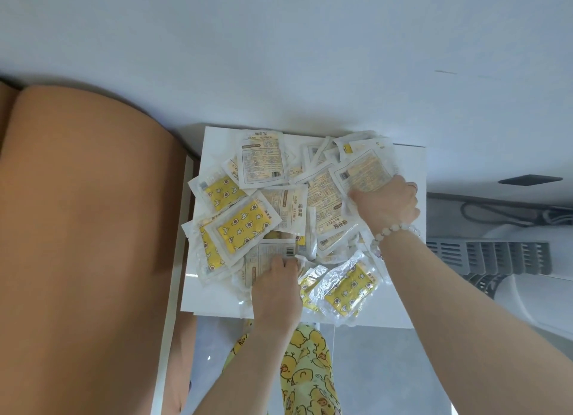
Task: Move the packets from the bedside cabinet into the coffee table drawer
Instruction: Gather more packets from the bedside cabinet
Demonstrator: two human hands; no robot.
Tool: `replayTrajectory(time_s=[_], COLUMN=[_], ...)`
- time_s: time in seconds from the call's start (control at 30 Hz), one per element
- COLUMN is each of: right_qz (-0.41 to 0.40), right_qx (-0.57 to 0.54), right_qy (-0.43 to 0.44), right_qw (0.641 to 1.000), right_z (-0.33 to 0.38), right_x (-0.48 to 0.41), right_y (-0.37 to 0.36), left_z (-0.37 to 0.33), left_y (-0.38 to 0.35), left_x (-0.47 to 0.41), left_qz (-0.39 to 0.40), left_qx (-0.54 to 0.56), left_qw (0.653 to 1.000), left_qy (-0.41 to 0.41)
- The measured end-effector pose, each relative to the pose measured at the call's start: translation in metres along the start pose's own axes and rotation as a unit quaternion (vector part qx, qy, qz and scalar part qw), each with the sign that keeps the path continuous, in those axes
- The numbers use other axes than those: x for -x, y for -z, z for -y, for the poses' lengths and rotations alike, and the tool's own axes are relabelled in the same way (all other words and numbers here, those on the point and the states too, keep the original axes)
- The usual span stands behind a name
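Several hand-warmer packets, clear plastic with yellow patterned pads or printed backs, lie heaped on the white top of the bedside cabinet. My left hand is at the near side of the heap, fingers curled on a white printed packet. My right hand, with a bead bracelet on the wrist, reaches to the far right of the heap and grips the corner of a printed packet. The coffee table drawer is not in view.
A tan padded headboard fills the left side, close against the cabinet. A white wall is behind. To the right are a grey slatted appliance and cables. My duck-print trousers show below.
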State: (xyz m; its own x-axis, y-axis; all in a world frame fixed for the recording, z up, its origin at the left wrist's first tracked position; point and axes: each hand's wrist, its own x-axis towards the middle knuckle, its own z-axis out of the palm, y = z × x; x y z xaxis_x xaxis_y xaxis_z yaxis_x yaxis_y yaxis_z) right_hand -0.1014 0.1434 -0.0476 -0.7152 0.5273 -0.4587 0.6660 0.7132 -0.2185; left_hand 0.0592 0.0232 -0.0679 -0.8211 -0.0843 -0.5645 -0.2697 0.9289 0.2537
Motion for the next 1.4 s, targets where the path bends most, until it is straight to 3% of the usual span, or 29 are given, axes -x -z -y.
replayTrajectory(time_s=[0.33,0.57,0.77,0.9,1.07,1.4], right_qz=[0.065,0.064,0.079,0.069,0.031,-0.134], right_qx=[-0.242,-0.297,-0.364,-0.431,-0.534,-0.663], right_qy=[-0.032,-0.12,-0.185,-0.203,-0.216,-0.295], right_qw=[0.968,0.945,0.909,0.877,0.817,0.675], right_z=[-0.011,-0.046,-0.078,-0.095,-0.115,-0.219], right_x=[0.028,0.066,0.111,0.138,0.167,0.259], right_y=[0.028,0.077,0.129,0.164,0.189,0.235], left_z=[0.0,0.003,-0.007,-0.04,-0.092,-0.198], left_y=[0.038,0.097,0.173,0.208,0.232,0.205], left_x=[0.019,0.044,0.064,0.074,0.086,0.155], left_qz=[0.027,0.017,-0.014,-0.019,0.032,0.165], left_qx=[0.051,0.053,0.183,0.247,0.258,0.207], left_qw=[0.998,0.998,0.983,0.969,0.962,0.93], left_qy=[0.008,-0.024,0.03,-0.005,-0.089,-0.254])
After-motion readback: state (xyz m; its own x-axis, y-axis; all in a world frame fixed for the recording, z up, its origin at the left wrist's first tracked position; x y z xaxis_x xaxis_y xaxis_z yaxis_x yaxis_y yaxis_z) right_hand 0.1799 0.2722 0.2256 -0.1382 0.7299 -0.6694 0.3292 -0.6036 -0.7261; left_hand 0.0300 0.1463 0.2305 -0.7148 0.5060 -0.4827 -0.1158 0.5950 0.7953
